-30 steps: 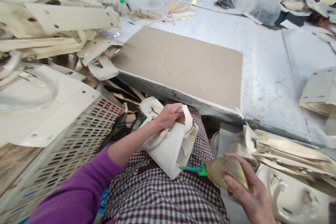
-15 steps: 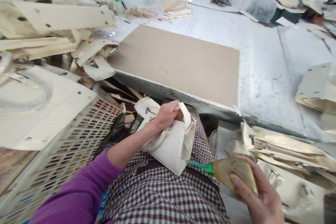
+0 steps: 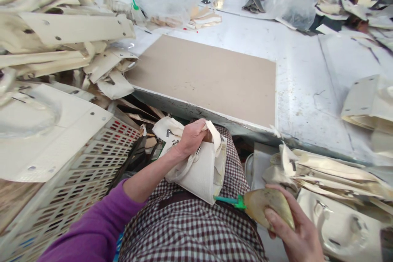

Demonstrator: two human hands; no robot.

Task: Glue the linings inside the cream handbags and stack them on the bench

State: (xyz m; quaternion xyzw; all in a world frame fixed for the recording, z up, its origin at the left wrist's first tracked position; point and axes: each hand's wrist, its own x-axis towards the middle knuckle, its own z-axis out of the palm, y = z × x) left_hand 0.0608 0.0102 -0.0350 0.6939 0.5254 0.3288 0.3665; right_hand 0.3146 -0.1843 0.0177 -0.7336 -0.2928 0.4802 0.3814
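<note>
The bag (image 3: 196, 178), which is white, lies tilted on the lap, over the checked cloth (image 3: 196, 235), just below the front edge of the bench (image 3: 303, 77). The left hand (image 3: 192, 137), coming from a purple sleeve (image 3: 101, 221), has its fingers clamped on the top of the bag, near a handle (image 3: 215, 134). The right hand (image 3: 299, 221) has its fingers wrapped around a yellowish bottle (image 3: 260, 208). The green nozzle (image 3: 227, 199) of this bottle points to the lower corner of the bag; whether its tip touches, I cannot tell.

On the bench lies a brown board (image 3: 208, 77), with no writing that I can read. Behind it, a clear sack (image 3: 168, 2) carries dark letters, too blurred to read with certainty. At the left, cream pieces (image 3: 76, 26) are piled above a white crate (image 3: 89, 180). Near the right hand lies another white bag (image 3: 340, 229).
</note>
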